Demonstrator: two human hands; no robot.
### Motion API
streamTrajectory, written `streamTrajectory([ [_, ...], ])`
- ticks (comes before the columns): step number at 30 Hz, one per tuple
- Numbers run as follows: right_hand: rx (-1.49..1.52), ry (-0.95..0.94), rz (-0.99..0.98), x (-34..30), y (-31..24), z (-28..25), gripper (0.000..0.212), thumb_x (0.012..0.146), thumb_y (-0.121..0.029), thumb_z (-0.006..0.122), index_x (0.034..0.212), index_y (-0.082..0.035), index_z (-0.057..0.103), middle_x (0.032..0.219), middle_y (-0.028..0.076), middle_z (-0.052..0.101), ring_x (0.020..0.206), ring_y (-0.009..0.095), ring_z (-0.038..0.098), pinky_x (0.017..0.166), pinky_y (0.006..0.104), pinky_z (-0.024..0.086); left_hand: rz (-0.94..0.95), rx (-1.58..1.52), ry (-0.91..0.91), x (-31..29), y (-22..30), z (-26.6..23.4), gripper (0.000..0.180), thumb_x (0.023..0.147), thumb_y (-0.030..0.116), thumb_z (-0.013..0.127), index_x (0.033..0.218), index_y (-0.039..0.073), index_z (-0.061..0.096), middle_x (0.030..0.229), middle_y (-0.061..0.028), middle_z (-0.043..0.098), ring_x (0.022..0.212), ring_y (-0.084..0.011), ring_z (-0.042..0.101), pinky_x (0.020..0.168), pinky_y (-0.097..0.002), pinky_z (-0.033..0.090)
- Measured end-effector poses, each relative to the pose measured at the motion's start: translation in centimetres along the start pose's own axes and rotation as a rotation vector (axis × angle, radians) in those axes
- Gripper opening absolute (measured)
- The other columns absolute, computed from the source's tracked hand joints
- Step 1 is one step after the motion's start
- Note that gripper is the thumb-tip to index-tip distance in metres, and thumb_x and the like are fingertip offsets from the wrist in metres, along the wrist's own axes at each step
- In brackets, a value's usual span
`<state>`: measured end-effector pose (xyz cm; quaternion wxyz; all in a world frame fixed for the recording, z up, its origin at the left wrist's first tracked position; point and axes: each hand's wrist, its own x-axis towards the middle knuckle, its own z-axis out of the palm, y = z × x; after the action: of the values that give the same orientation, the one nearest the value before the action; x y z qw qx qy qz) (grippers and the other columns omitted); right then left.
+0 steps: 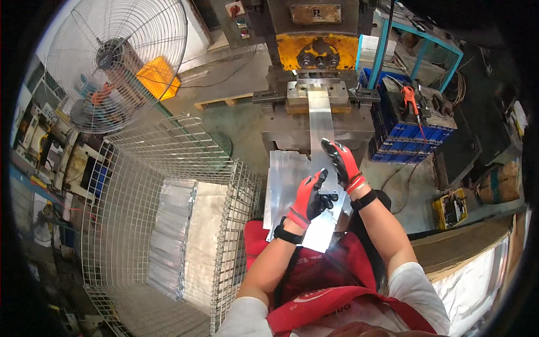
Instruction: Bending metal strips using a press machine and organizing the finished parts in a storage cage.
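Note:
A long flat metal strip [321, 124] runs from the die block [293, 101] of a press [317, 51] toward me. My left hand [310, 197], in a red and black glove, grips the strip's near end, thumb on top and fingers partly hidden below. Along the right edge, farther up, my right hand [343, 161] in a matching glove holds the strip, its fingertips on the edge. Beneath and left of the strip, a stack of metal sheets [283, 180] lies in front of me, over my red apron [331, 275]. The strip's far end sits in the die.
At left stands a wire mesh basket [224, 247] holding stacked metal strips [171, 236] and a beige sheet [205, 227]. Behind it is a large fan [112, 56]. Blue crates [407, 132] on the right carry an orange air gun [410, 101]. A yellow bin [451, 208] stands farther right.

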<state>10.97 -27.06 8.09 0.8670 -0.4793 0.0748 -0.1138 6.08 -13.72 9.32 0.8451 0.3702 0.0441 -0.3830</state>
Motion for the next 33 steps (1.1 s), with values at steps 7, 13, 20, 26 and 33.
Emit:
streamTrajectory([
  [7, -0.269, -0.052, -0.085, -0.2, -0.9, -0.3, 0.022, 0.08, -0.025, 0.057, 0.066, -0.008, 0.055, 0.063, -0.009, 0.042, 0.059, 0.003, 0.037, 0.051, 0.0212, 0.032, 0.035, -0.071, -0.032, -0.6, 0.3, 1.2, 0.027, 0.083, 0.03, 0.052, 0.101, 0.011, 0.045, 0.083, -0.0079, 0.055, 0.058, -0.0251, 0.061, 0.037, -0.0268, 0.045],
  [13, -0.208, -0.1, -0.054, 1.0, 0.3, -1.9, 0.016, 0.081, -0.02, 0.054, 0.08, -0.005, 0.059, 0.071, -0.005, 0.052, 0.064, 0.004, 0.045, 0.057, 0.021, 0.036, 0.053, -0.073, -0.001, -0.8, 0.5, 1.7, 0.026, 0.083, 0.028, 0.052, 0.1, 0.009, 0.047, 0.086, -0.0058, 0.052, 0.058, -0.0255, 0.061, 0.038, -0.0272, 0.046],
  [20, -0.216, -0.171, 0.0, 1.4, 0.7, -2.8, 0.017, 0.082, -0.019, 0.052, 0.086, -0.005, 0.062, 0.079, -0.002, 0.058, 0.069, 0.005, 0.052, 0.063, 0.0196, 0.04, 0.066, -0.069, -0.023, -0.6, 0.4, 1.4, 0.028, 0.083, 0.028, 0.052, 0.103, 0.009, 0.046, 0.09, -0.0051, 0.052, 0.056, -0.0269, 0.06, 0.037, -0.0272, 0.045],
  [26, -0.409, -0.067, -0.047, 0.6, 0.1, -2.0, 0.022, 0.082, -0.02, 0.052, 0.09, -0.002, 0.061, 0.086, 0.001, 0.059, 0.078, 0.009, 0.053, 0.072, 0.0232, 0.041, 0.026, -0.066, 0.006, -0.7, 0.5, 1.4, 0.03, 0.083, 0.029, 0.051, 0.106, 0.01, 0.045, 0.095, -0.0072, 0.053, 0.055, -0.0276, 0.061, 0.035, -0.0272, 0.044],
  [33, -0.227, -0.124, -0.057, 1.3, 0.4, -2.5, 0.022, 0.081, -0.02, 0.053, 0.089, -0.002, 0.06, 0.083, -0.001, 0.057, 0.075, 0.009, 0.051, 0.068, 0.0231, 0.04, 0.058, 0.001, -0.042, 0.4, 0.1, 0.7, 0.028, 0.084, 0.031, 0.049, 0.103, 0.01, 0.048, 0.088, -0.0072, 0.054, 0.055, -0.0269, 0.061, 0.035, -0.0277, 0.045],
])
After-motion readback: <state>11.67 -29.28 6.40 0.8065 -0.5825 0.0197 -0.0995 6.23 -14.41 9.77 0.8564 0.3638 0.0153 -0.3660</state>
